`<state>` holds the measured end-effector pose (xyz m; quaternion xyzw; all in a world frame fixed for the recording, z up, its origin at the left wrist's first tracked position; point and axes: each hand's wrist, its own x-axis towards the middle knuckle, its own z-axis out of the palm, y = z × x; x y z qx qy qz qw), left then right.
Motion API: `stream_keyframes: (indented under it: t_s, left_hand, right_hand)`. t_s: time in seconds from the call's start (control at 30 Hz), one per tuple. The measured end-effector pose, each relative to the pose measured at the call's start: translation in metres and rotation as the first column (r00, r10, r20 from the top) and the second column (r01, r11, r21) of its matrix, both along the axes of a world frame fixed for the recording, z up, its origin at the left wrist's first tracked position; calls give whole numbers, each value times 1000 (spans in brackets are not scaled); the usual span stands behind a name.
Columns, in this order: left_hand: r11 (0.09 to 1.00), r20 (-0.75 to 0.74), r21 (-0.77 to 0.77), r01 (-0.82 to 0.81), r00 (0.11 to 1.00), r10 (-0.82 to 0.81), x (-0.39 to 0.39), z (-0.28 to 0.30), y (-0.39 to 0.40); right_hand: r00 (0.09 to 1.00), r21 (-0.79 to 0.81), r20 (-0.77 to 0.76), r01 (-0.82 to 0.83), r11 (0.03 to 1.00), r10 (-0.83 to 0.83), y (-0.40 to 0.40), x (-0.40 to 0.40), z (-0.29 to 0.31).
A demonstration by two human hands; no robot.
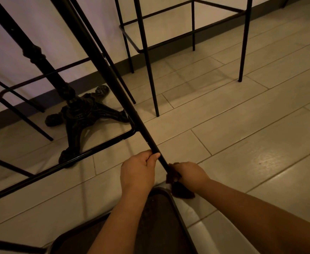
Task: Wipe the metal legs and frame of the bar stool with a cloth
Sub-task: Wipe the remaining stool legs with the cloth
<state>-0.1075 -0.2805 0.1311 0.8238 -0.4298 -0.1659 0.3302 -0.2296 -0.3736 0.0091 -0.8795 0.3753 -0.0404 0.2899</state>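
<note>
**Stool leg wipe: in progress**

I hold the bar stool [99, 57] tipped toward me, its seat near my lap; my left hand [138, 171] grips one black metal leg [143, 129] bare; my right hand [189, 174] clasps the dark cloth [172, 176] round the same leg, just beside the left hand, close to the seat end. I judge this leg partly wiped; the footrest bar [58, 162] and the other legs appear untouched and remain to be done.

Pale tiled floor [242, 143] under ornate table base [80, 114] and stool legs [151, 79].
</note>
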Motion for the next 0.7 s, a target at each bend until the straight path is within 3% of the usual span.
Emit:
stream_keyframes:
  t_s: [0.1, 0.3, 0.43, 0.5, 0.7]
  left_hand:
    - [1000, 9, 13, -3, 1000, 3, 0, 1, 0]
    - [995, -92, -26, -95, 992, 92, -9, 4, -1]
    - [995, -76, -17, -97, 992, 96, -13, 9, 4]
    - [994, -94, -42, -100, 991, 96, -11, 15, 7]
    - [988, -152, -76, -132, 981, 120, -15, 23, 8]
  right_hand:
    - [997, -26, -75, -17, 1000, 15, -2, -4, 3]
    - [988, 33, 151, 22, 999, -27, 8, -2, 24]
    - [999, 50, -13, 46, 998, -45, 5, 6, 30]
    - [997, 46, -21, 75, 996, -74, 5, 3, 36]
    - [956, 124, 239, 141, 982, -167, 15, 3, 65]
